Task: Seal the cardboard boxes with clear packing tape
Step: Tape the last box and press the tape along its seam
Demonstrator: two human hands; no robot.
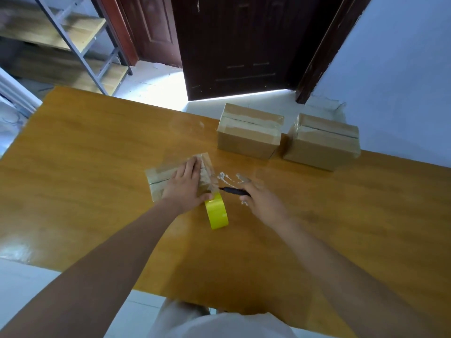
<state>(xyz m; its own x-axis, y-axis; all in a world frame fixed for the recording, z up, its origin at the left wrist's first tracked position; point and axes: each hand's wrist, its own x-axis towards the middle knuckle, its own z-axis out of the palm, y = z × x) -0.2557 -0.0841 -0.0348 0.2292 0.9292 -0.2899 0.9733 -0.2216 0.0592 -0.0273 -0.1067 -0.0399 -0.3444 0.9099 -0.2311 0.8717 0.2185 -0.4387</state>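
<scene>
On the yellow-brown table [97,167] I count three boxes, one tape roll and one dark tool. Two boxes stand side by side at the far edge, apart by a narrow gap: the far left box [249,132] and the far right box [322,142], each with clear tape glossy over its top seam and corners. A third, the near box [158,181], sits mid-table, shiny tape across its top. The left hand [185,186] lies flat on it, grip spread, fingers straight, pressing the tape down. A tape roll [216,212], yellow, stands on edge just beside that hand's thumb. The right hand [258,198] pinches a black cutter [231,190], tip pointing at the tape beside the roll.
</scene>
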